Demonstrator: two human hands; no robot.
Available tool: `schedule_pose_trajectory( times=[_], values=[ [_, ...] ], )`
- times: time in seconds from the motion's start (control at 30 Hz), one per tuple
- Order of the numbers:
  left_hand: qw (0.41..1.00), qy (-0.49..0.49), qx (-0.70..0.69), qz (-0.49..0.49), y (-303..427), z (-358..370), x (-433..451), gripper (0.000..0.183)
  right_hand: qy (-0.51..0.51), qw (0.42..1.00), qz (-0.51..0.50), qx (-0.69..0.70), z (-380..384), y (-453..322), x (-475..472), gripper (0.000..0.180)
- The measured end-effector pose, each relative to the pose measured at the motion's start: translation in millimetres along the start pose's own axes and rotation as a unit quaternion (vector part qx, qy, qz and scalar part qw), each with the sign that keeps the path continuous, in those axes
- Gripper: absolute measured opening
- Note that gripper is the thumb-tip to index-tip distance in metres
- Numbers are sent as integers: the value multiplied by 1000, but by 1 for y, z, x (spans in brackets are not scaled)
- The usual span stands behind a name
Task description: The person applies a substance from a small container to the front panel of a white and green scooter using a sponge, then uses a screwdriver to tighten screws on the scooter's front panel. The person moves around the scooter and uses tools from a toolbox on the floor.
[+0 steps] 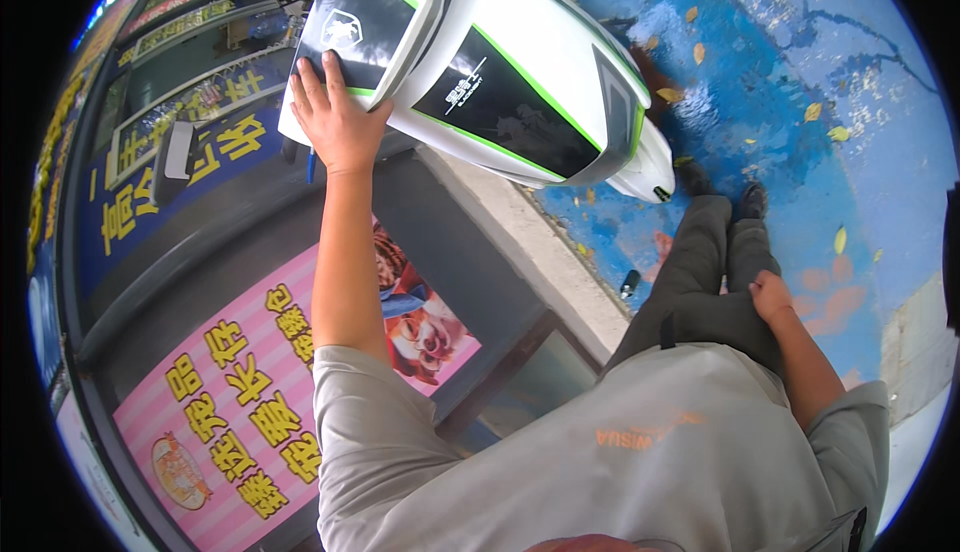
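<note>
My left hand (337,116) lies flat, fingers spread, on the upper black-and-white panel of a motor scooter (517,49). The panel has green edging and a white emblem just beyond my fingertips. Lower down, the scooter's white body carries a black panel with green edges and writing. My right hand (771,297) is low at my side against the thigh of my dark trousers (694,289); its fingers are curled, and whether they pinch the cloth cannot be told. The scooter's white lower end (649,169) is close to my dark shoes (752,199).
On the left stands a dark shopfront with a pink-striped poster (225,402) and blue signs bearing yellow writing. A pale stone ledge (525,229) runs along its foot. Fallen leaves are scattered over the blue painted ground (780,139). A small black object (630,283) lies near the ledge.
</note>
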State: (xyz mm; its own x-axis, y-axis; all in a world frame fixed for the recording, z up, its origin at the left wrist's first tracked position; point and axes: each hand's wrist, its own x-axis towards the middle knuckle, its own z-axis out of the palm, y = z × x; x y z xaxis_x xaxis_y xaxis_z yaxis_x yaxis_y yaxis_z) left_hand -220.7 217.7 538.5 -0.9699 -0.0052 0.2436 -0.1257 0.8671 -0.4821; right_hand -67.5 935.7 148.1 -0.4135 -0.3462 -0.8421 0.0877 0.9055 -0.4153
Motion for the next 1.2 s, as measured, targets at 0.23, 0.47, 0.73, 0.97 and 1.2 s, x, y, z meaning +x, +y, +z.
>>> schedule_pose_trajectory(
  times=[0.23,0.47,0.73,0.97,1.2],
  values=[
    [997,37,68,16,5,25,-7,128,53,997,13,45,54,29,-15,17],
    [997,41,63,17,6,18,-1,124,124,986,-33,107,142,40,9,15],
    [994,51,90,18,6,28,-11,124,112,982,-43,145,192,22,9,13],
    [996,50,70,21,2,28,-11,120,181,969,-66,154,224,8,16,12],
    [995,63,47,57,-13,29,-16,118,149,977,-54,146,240,20,23,11]
  ],
)
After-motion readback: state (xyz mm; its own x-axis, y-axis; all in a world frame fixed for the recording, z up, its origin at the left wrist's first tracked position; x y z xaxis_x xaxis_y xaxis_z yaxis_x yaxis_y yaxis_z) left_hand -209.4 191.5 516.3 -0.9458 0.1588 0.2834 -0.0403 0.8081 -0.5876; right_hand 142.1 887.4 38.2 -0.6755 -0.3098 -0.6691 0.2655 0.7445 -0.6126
